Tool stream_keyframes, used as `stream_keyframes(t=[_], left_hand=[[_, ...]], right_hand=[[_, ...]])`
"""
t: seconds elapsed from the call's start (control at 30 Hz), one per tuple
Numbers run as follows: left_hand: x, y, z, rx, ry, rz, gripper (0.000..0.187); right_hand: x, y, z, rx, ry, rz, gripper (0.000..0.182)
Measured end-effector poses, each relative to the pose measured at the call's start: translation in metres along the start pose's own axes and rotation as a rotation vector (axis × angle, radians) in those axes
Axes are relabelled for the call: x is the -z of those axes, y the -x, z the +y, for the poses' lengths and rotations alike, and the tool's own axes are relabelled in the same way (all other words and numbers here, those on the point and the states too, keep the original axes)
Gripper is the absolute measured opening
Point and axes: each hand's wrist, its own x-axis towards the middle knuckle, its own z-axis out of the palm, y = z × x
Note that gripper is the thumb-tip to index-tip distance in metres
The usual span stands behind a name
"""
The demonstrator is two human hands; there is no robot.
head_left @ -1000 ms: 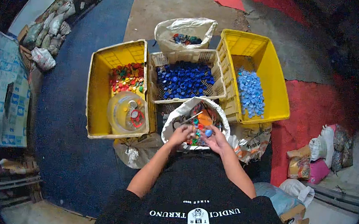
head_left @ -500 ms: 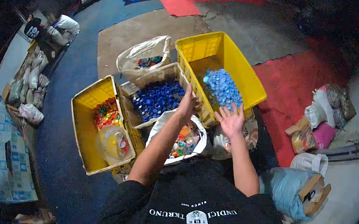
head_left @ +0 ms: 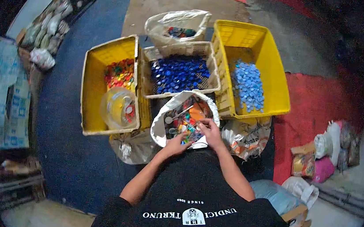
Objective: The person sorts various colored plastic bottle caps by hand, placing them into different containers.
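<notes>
A white sack (head_left: 160, 120) of mixed coloured bottle caps (head_left: 183, 119) sits open right in front of me. My left hand (head_left: 175, 145) rests on the sack's near rim, fingers curled on the edge. My right hand (head_left: 207, 128) reaches into the sack among the caps, fingers pinched together; whether it holds a cap is too small to tell. Beyond the sack stand a beige basket (head_left: 214, 79) of dark blue caps (head_left: 178, 73), a yellow crate (head_left: 278, 86) of light blue caps (head_left: 248, 85), and another yellow crate (head_left: 90, 95) with red and orange caps (head_left: 119, 72).
A clear round container (head_left: 117, 106) lies in the left crate. A plastic bag (head_left: 174, 22) of caps stands behind the basket. A printed sack (head_left: 245, 140) lies right of the white one. Bags (head_left: 324, 150) are piled at right, stuffed sacks (head_left: 50, 33) at far left.
Half a second ago both hands were raised with open fingers over the blue-cap basket and the right crate. They have dropped back to the white sack, and my view has swung back down.
</notes>
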Motion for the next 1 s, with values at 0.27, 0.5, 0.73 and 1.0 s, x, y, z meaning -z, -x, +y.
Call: stream_keyframes(t=[0.27, 0.5, 0.73, 1.0], left_hand=[[0.01, 0.03, 0.027, 0.144, -0.43, -0.164, 0.055], [-0.021, 0.071, 0.028, -0.152, -0.311, 0.184, 0.017], [0.023, 0.036, -0.002, -0.286, 0.037, 0.921, 0.011], [0.09, -0.047, -0.039, 0.126, -0.255, 0.726, 0.068]], right_hand=[[-0.01, -0.111, 0.031, 0.227, 1.186, -0.253, 0.039], [-0.059, -0.105, 0.045, -0.016, 1.388, -0.271, 0.055], [-0.073, -0.021, 0.072, 0.268, 1.434, -0.66, 0.042], [-0.067, -0.001, 0.034, 0.216, 1.353, -0.728, 0.037]])
